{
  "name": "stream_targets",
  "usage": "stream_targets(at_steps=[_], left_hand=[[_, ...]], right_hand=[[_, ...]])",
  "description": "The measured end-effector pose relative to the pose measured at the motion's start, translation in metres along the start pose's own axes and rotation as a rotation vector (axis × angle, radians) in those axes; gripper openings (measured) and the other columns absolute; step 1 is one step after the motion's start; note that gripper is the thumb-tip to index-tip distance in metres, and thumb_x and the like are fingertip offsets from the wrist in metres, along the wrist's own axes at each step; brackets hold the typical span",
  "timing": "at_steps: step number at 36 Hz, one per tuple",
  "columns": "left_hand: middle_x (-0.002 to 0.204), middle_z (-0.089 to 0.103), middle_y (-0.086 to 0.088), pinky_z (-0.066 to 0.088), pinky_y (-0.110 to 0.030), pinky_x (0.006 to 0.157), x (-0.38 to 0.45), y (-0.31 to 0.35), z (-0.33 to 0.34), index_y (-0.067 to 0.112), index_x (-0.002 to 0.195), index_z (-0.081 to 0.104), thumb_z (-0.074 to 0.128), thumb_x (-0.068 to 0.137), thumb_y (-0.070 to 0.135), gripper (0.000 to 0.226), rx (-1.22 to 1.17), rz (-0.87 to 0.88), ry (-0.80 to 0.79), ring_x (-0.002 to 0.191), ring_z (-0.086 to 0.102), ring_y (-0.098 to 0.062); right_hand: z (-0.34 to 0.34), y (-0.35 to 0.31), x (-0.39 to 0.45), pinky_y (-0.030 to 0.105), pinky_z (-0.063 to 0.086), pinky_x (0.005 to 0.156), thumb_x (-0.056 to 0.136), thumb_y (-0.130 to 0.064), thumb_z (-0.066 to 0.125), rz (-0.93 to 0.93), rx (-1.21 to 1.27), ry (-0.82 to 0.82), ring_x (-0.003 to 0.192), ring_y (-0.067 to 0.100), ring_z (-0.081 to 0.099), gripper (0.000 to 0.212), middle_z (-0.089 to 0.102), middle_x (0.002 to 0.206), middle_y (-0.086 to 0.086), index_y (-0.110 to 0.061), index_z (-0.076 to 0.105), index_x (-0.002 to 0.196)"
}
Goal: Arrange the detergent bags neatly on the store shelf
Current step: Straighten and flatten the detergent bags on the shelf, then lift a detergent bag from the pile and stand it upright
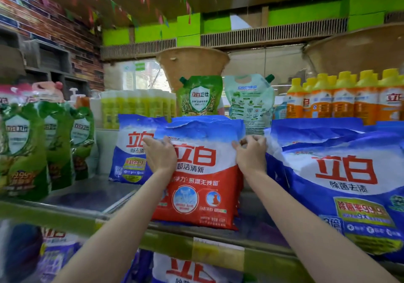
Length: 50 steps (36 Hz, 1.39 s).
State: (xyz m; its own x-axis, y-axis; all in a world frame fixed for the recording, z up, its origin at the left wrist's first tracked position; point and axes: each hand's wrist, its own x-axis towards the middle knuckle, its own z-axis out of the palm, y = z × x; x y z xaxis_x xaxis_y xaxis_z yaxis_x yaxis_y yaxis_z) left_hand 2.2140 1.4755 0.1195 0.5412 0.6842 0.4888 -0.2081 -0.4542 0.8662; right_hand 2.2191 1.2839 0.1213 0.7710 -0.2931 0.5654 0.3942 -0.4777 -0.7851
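Both hands, left hand (160, 153) and right hand (251, 151), grip the upright red-and-blue plastic detergent bag (201, 173) by its sides; best squared flush against the grey metal shelf (87, 195) edge.

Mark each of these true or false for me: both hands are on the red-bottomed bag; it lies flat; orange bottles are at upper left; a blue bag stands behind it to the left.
1. Both hands hold the red-bottomed bag: true, left hand and right hand at its sides.
2. It lies flat: false, it stands upright on the shelf.
3. Orange bottles are upper left: false, upper right.
4. A blue bag stands behind-left: true.
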Motion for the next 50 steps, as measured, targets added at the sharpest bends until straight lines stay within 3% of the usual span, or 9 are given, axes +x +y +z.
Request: stream_targets(at_steps=[7,11,16,23,28,34,39,43,50], left_hand=[[0.117,0.05,-0.021,0.036,-0.04,0.078,0.004,0.003,0.008,-0.004,0.116,0.04,0.042,0.098,0.027,0.036,-0.049,0.018,0.046,0.105,0.051,-0.036],[0.136,0.036,-0.024,0.026,-0.045,0.108,0.0,0.011,0.006,-0.005,0.123,0.036,0.047,0.093,0.018,0.04,0.097,0.095,0.061,0.13,0.032,-0.038],[0.13,0.036,-0.021,0.026,-0.048,0.109,-0.022,0.044,0.016,-0.002,0.12,0.041,0.057,0.077,0.008,0.047,0.143,0.468,0.07,0.125,0.033,-0.038],[0.121,0.049,-0.016,0.034,-0.03,0.096,-0.086,0.098,0.056,0.001,0.113,0.055,0.056,0.084,0.009,0.03,0.112,0.784,-0.433,0.116,0.047,-0.03],[0.083,0.062,-0.023,0.04,-0.035,0.064,-0.129,0.117,0.079,-0.001,0.075,0.058,0.046,0.096,0.036,0.044,0.329,0.637,-0.809,0.089,0.059,-0.035],[0.114,0.064,-0.019,0.049,-0.038,0.089,-0.153,0.11,0.104,0.002,0.111,0.062,0.049,0.091,0.051,0.054,0.159,0.267,-0.991,0.107,0.06,-0.034],[0.081,0.061,-0.002,0.048,-0.031,0.067,-0.16,0.118,0.111,0.015,0.077,0.052,0.068,0.08,0.047,0.036,-0.163,0.117,-0.821,0.078,0.06,-0.018],[0.101,0.061,-0.007,0.054,-0.042,0.084,-0.162,0.137,0.113,0.014,0.096,0.048,0.07,0.083,0.033,0.032,-0.282,0.177,-0.724,0.095,0.062,-0.025],[0.104,0.065,-0.008,0.056,-0.027,0.062,-0.167,0.144,0.118,0.014,0.104,0.05,0.075,0.079,0.025,0.037,-0.406,0.042,-0.809,0.081,0.066,-0.018]], right_hand=[[0.001,0.003,0.004,0.048,0.034,0.106,0.093,-0.037,0.05,0.071,-0.13,-0.108,0.13,0.034,0.035,0.027,0.038,0.132,0.017,-0.011,0.054,0.099],[-0.002,0.005,0.0,0.05,0.035,0.104,0.089,-0.037,0.054,0.039,-0.095,-0.097,0.121,0.035,0.041,0.038,0.047,0.123,0.019,-0.003,0.053,0.104],[-0.026,-0.008,0.001,0.033,0.033,0.098,0.09,-0.025,0.053,-0.115,-0.171,-0.11,0.114,0.028,0.041,0.027,0.046,0.117,0.015,-0.001,0.052,0.103],[-0.087,-0.017,0.011,0.017,0.031,0.076,0.088,-0.007,0.052,-0.306,-0.362,-0.141,0.107,0.026,0.051,0.02,0.053,0.113,0.015,-0.003,0.063,0.104],[-0.148,0.003,0.023,0.039,0.044,0.094,0.089,-0.009,0.049,-0.305,-0.645,-0.204,0.113,0.027,0.053,0.024,0.06,0.117,0.01,-0.008,0.066,0.106],[-0.207,0.033,0.038,0.041,0.03,0.102,0.093,-0.031,0.052,-0.287,-1.019,-0.197,0.124,0.026,0.045,0.032,0.056,0.129,0.004,-0.019,0.056,0.123],[-0.224,0.039,0.049,0.038,0.032,0.092,0.096,-0.03,0.05,-0.346,-0.714,-0.073,0.108,0.025,0.057,0.023,0.067,0.109,0.003,-0.015,0.067,0.1],[-0.225,0.045,0.055,0.036,0.028,0.086,0.096,-0.029,0.048,-0.372,-0.638,-0.038,0.104,0.022,0.056,0.019,0.067,0.098,0.0,-0.019,0.064,0.092],[-0.238,0.042,0.056,0.039,0.039,0.101,0.081,-0.021,0.068,-0.368,-0.327,-0.184,0.11,0.022,0.044,0.031,0.041,0.109,0.0,-0.029,0.046,0.102]])
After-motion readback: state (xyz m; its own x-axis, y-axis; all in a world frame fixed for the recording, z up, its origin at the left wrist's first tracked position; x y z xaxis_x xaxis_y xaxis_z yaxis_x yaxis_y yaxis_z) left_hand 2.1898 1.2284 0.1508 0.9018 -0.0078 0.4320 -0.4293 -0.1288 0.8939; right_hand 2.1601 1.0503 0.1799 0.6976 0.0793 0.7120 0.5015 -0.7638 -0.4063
